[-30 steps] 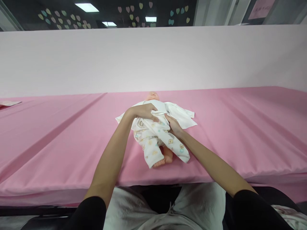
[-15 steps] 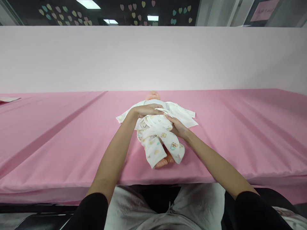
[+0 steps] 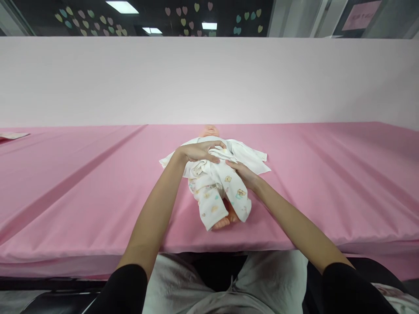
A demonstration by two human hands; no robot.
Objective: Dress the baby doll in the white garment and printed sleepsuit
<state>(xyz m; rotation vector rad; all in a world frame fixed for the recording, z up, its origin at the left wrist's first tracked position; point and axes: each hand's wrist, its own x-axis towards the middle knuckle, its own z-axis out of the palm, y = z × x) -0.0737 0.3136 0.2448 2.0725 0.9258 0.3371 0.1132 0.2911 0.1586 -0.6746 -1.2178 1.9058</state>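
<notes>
A baby doll (image 3: 210, 130) lies on its back on the pink table (image 3: 81, 183), head away from me and bare feet (image 3: 222, 223) toward me. It wears white printed trousers (image 3: 214, 196) and lies on an open white top (image 3: 246, 153). My left hand (image 3: 198, 151) rests over the doll's belly, fingers curled on the bunched waistband. My right hand (image 3: 241, 172) grips the trousers at the doll's right hip.
A pale pink partition wall (image 3: 209, 78) stands behind the table. A small cloth (image 3: 11, 135) lies at the far left edge. The table's front edge runs just before my lap.
The trousers have been drawn higher up the doll's legs and the right trouser leg has straightened. Both hands shifted slightly toward the doll's waist.
</notes>
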